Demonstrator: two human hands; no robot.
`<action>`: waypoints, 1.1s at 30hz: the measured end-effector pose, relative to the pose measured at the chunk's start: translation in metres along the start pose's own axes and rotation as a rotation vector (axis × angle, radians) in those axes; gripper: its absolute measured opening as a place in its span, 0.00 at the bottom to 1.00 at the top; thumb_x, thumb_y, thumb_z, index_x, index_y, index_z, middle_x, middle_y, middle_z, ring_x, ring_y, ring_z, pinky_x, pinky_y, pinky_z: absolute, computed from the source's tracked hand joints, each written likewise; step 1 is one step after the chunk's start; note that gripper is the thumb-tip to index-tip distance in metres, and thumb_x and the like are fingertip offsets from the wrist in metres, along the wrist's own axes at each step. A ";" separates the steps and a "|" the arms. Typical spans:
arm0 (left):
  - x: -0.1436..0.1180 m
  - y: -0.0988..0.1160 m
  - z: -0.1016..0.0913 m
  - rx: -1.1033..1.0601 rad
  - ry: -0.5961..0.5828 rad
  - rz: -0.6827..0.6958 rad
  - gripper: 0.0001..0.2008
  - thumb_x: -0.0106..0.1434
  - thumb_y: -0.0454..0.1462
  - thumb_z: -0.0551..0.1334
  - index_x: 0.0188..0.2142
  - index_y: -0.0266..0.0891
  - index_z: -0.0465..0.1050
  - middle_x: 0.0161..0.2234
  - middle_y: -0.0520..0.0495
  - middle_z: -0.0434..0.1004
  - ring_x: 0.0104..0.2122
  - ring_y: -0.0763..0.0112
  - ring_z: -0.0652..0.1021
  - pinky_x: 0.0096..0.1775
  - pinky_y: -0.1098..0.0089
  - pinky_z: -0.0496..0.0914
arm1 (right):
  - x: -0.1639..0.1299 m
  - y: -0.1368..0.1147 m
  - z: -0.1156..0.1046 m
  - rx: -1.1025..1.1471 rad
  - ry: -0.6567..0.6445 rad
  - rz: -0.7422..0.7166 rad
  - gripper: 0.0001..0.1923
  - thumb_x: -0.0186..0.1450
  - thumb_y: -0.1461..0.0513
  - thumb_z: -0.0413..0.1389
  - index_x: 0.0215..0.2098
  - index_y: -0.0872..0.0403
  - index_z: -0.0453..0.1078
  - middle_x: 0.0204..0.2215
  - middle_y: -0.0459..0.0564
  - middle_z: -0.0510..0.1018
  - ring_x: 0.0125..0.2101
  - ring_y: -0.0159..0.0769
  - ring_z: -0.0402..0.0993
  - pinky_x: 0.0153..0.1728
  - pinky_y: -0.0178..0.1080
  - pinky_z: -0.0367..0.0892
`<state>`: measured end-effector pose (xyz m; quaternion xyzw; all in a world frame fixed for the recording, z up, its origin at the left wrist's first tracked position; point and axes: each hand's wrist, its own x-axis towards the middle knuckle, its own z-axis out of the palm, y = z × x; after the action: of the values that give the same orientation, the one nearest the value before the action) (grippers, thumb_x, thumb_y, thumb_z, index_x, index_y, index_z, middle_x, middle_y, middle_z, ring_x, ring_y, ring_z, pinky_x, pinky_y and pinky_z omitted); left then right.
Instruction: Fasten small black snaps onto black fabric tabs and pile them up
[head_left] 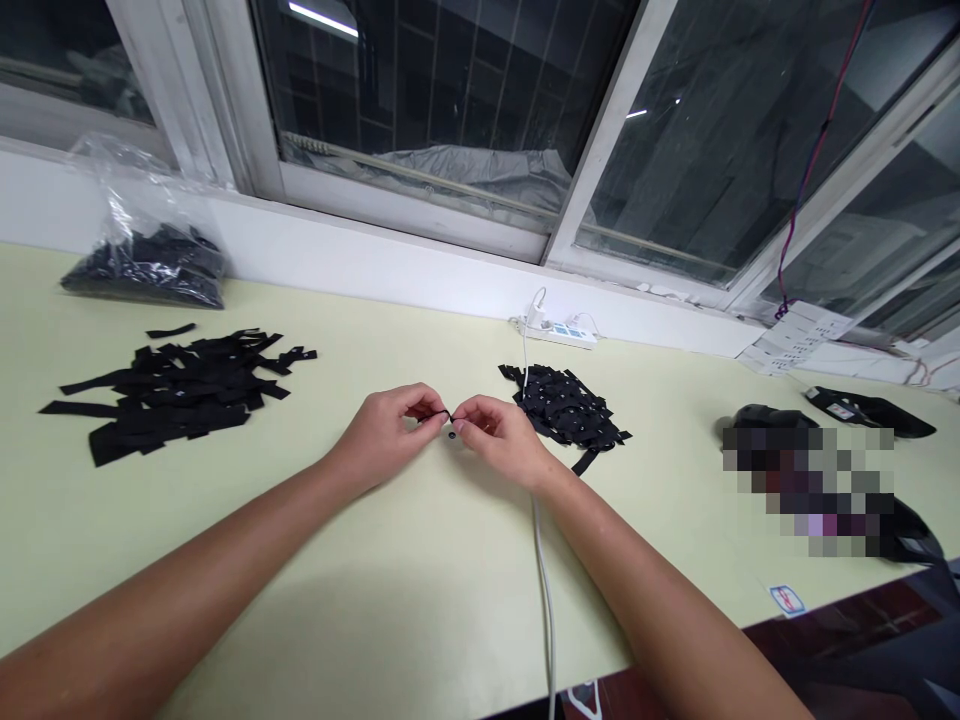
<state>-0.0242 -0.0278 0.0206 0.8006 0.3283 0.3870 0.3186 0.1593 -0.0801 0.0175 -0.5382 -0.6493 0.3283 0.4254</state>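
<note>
My left hand [399, 428] and my right hand [498, 432] meet over the middle of the table, fingertips pinched close together. Between them is a small piece of black strip [448, 414], mostly hidden by the fingers. Just below the fingertips shows a small dark round piece [452, 435]; whether it is attached to the strip I cannot tell. To the left lies a loose pile of black strips [187, 385]. Beside my right hand is a second, denser heap of black strips [570, 405] with small shiny dots on them.
A clear plastic bag [150, 265] of black pieces stands at the back left. A white cable [545, 590] runs under my right forearm from a power strip [562, 332]. White boxes [791, 338] and black objects [870, 410] are on the right, partly pixelated. Windows line the back.
</note>
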 end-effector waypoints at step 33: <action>0.002 -0.012 -0.012 0.105 0.162 0.096 0.08 0.65 0.41 0.62 0.35 0.41 0.76 0.33 0.49 0.81 0.34 0.67 0.78 0.35 0.70 0.72 | 0.004 0.013 0.009 -0.595 -0.011 -0.087 0.06 0.65 0.62 0.56 0.34 0.53 0.76 0.32 0.50 0.76 0.32 0.36 0.69 0.36 0.39 0.61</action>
<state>-0.0366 -0.0164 0.0188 0.7971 0.3341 0.4474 0.2301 0.1559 -0.0734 0.0029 -0.6089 -0.7420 0.1080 0.2591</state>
